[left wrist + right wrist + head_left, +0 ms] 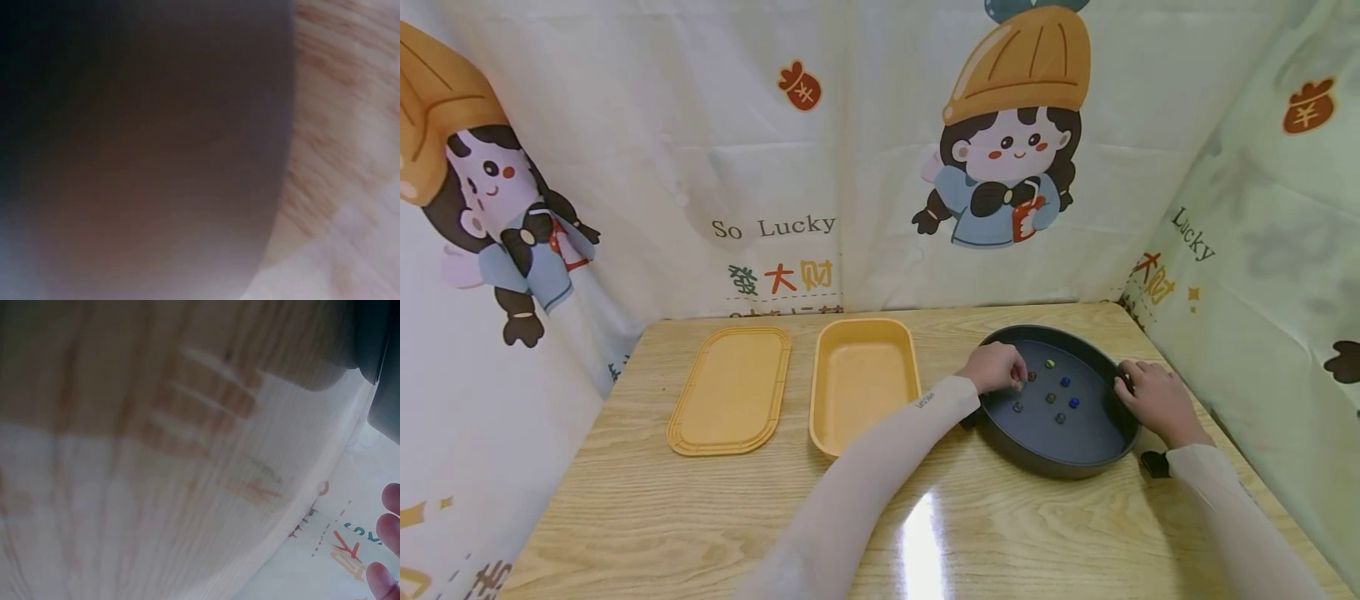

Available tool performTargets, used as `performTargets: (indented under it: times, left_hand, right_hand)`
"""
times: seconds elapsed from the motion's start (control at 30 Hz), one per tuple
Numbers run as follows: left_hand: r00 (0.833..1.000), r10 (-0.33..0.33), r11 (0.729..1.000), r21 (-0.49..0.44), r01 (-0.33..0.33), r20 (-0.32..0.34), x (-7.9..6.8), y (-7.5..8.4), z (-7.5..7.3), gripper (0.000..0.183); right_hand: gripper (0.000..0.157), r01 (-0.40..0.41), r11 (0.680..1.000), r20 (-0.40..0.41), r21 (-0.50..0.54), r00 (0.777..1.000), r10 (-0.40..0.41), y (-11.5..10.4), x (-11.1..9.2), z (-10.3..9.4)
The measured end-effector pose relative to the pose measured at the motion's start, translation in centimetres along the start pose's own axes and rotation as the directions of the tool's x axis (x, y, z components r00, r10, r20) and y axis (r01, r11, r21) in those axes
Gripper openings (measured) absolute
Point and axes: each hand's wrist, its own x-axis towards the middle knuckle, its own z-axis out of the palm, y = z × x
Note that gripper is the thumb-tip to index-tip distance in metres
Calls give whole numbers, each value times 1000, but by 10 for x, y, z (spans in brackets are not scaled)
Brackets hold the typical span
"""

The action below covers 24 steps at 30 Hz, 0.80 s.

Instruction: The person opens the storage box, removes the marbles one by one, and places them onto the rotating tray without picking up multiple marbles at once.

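Note:
A round dark grey pan [1037,437] sits at the right of the table in the head view, with several small glass marbles on its floor, among them a blue marble [1065,382] and a yellow-green marble [1049,364]. My left hand [995,367] reaches over the pan's left rim, its bent fingertips pinching a small greenish marble [1021,385]. On the opposite side my right hand [1161,400] grips the rim, thumb toward the inside. In the right wrist view its fingertips [390,531] show beside the dark pan. A blurred dark shape fills most of the left wrist view.
An empty yellow-orange rectangular tub [865,367] stands left of the pan. Farther left a flat matching lid [730,392] lies on the wooden table [700,517]. Printed curtains [880,167] hang behind and at both sides.

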Motion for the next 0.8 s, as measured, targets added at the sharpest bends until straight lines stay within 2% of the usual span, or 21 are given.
performTargets:
  times: [0.57, 0.8]
  left_hand:
    - [1000, 30, 995, 93, -30, -3, 2, -2, 9, 8]
    - [999, 42, 995, 89, -41, -4, 0, -2, 6, 8]
  right_hand:
    - [21, -4, 1000, 3, -2, 1000, 4, 2, 0, 3]
    - [21, 8, 1000, -4, -10, 1000, -8, 1, 0, 2]
